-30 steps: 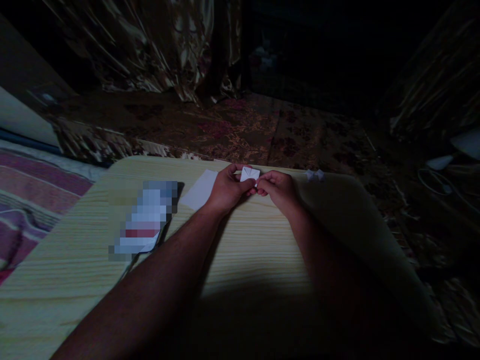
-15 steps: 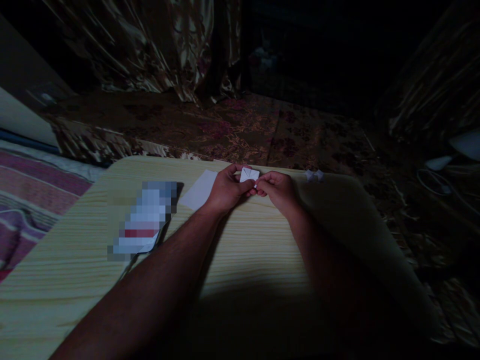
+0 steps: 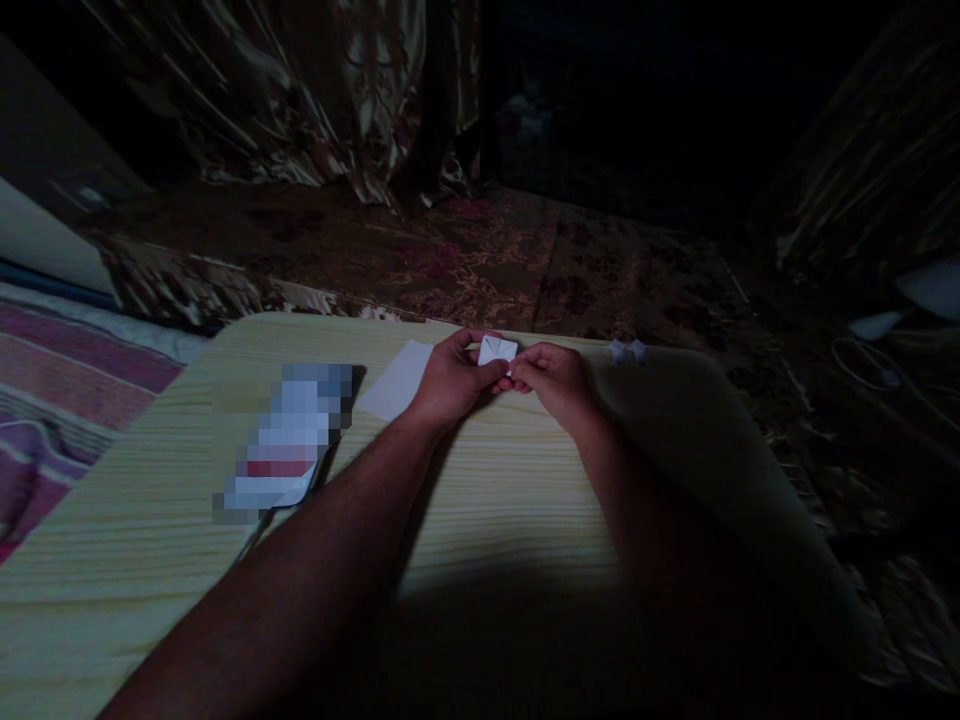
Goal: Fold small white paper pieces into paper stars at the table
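Observation:
A small white folded paper, squarish with crease lines across its face, is held up near the far edge of the table. My left hand grips it from the left, thumb across its lower part and fingers behind. At its lower right corner, the fingertips of my right hand are closed in a pinch on the paper. White paper lies flat on the table just left of my left hand. Two small folded white paper pieces sit to the right of my right hand.
The pale wooden table has rounded corners. On its left lies a pixelated, phone-like object with a cable. Striped bedding is at the left, a patterned covered surface beyond, and a white cable at the right.
Both hands keep almost the same hold on the folded paper. The view has shifted very slightly; no other clear movement shows.

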Motion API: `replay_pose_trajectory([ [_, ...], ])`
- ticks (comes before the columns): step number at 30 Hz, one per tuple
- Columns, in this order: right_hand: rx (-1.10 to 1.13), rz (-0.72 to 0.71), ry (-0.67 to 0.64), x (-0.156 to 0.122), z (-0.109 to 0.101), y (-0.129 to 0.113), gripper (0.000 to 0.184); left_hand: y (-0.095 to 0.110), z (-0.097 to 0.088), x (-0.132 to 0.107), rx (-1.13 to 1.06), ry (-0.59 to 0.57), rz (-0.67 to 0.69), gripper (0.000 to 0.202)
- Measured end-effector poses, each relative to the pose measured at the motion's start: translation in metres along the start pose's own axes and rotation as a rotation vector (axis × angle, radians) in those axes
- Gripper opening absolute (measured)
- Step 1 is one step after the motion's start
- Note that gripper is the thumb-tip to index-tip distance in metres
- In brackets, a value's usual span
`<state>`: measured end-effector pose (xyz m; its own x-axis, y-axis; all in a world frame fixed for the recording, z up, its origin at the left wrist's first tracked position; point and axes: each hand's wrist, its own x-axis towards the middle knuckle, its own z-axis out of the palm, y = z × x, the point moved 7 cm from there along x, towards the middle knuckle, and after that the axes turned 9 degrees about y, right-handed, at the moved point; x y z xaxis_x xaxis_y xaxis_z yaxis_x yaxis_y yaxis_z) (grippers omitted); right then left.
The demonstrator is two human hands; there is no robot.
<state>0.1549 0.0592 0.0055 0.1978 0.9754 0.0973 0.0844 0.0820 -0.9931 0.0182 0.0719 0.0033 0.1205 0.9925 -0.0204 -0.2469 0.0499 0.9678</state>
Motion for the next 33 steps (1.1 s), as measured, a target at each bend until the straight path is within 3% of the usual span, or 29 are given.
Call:
replay_pose_trajectory([
  [33,-0.053,-0.005,-0.009,0.0021,-0.0013,0.0037,0.010,0.0004,0.0047,-0.0023,0.076,-0.050,0.052,0.051],
])
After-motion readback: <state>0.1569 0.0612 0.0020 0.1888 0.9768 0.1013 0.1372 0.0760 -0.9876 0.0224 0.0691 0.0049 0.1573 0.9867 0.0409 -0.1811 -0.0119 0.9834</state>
